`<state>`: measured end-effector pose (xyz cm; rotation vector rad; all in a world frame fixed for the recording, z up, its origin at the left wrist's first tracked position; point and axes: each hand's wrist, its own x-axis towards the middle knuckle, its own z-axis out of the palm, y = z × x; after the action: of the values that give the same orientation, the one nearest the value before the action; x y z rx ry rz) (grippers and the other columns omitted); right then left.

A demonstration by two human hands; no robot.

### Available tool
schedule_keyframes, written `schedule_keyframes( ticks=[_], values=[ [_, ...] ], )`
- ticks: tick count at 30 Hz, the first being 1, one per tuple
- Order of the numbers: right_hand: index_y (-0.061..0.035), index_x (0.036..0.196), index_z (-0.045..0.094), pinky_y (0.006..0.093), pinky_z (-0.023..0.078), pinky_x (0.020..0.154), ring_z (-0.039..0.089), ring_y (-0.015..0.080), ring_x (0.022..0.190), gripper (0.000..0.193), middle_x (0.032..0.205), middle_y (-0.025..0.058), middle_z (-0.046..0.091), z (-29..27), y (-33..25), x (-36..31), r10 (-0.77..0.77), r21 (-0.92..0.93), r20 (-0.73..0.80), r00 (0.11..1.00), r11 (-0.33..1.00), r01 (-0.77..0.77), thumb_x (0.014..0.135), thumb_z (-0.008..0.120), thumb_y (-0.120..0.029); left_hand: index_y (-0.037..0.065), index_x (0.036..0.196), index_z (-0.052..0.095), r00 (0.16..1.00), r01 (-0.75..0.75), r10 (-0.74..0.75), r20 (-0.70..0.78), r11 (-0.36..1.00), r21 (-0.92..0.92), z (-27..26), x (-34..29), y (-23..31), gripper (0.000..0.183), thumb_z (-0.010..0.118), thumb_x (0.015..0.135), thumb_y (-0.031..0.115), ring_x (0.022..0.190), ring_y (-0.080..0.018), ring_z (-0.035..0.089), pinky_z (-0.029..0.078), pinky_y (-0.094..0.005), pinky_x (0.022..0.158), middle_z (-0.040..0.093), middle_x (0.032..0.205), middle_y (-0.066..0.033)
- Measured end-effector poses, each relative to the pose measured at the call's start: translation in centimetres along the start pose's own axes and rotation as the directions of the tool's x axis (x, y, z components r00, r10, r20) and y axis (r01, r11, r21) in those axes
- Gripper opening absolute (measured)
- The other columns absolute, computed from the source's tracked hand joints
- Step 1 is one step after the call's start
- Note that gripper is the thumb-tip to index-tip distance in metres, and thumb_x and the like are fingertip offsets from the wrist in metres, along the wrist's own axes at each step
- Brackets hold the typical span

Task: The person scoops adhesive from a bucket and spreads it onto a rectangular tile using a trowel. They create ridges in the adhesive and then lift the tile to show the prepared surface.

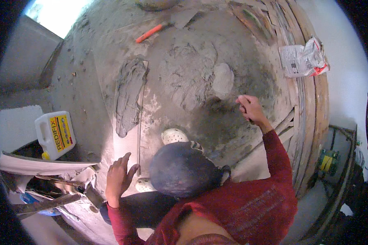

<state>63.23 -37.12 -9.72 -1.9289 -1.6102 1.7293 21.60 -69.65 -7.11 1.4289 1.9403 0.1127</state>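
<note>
My right hand (250, 110) is closed in a fist at the right side of a wet grey mortar heap (184, 75). It grips what looks like a trowel (223, 80), whose pale rounded blade lies against the mortar; the handle is mostly hidden in my fingers. My left hand (120, 175) is open and empty, fingers spread, near the close end of a long pale tile strip (126, 149). A thick band of mortar (130, 98) covers the strip's far part. My dark-clothed knee (184, 169) stands between my hands.
An orange-handled tool (149, 33) with a flat blade lies beyond the mortar. A white jerrycan (56, 134) stands at left, above cluttered scraps (57, 196). At right, a torn bag (303, 59) rests on wooden planks (310, 106). My white perforated clogs (174, 136) are on the floor.
</note>
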Motion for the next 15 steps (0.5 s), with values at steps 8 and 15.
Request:
schedule_keyframes(
  ticks=[8,15],
  values=[
    [-0.0089,0.093,0.063,0.0248,0.032,0.042,0.040,0.0054,0.047,0.034,0.061,-0.0057,0.046,0.7,-3.4,-2.9,-0.118,-0.107,-0.030,0.993,0.988,0.114,0.104,0.056,-0.040,0.006,0.135,0.054,0.986,-0.061,0.075,-0.151,0.994,0.095,1.0,-3.0,-1.4,0.054,0.064,0.094,0.040,0.096,-0.0356,0.064,0.051,-0.0450,0.086,0.066,0.108,-0.0162],
    [-0.0107,0.102,0.061,0.0230,0.032,0.036,0.040,0.0054,0.042,0.030,0.061,-0.0044,0.045,3.3,-6.5,-5.6,-0.091,-0.017,0.027,0.995,0.996,0.092,0.105,0.054,-0.039,0.008,0.137,0.054,0.993,0.025,-0.020,-0.120,0.999,0.041,0.7,-6.6,-0.7,0.056,0.064,0.093,0.041,0.113,-0.0368,0.061,0.048,-0.0454,0.099,0.066,0.120,-0.0175]
  ],
)
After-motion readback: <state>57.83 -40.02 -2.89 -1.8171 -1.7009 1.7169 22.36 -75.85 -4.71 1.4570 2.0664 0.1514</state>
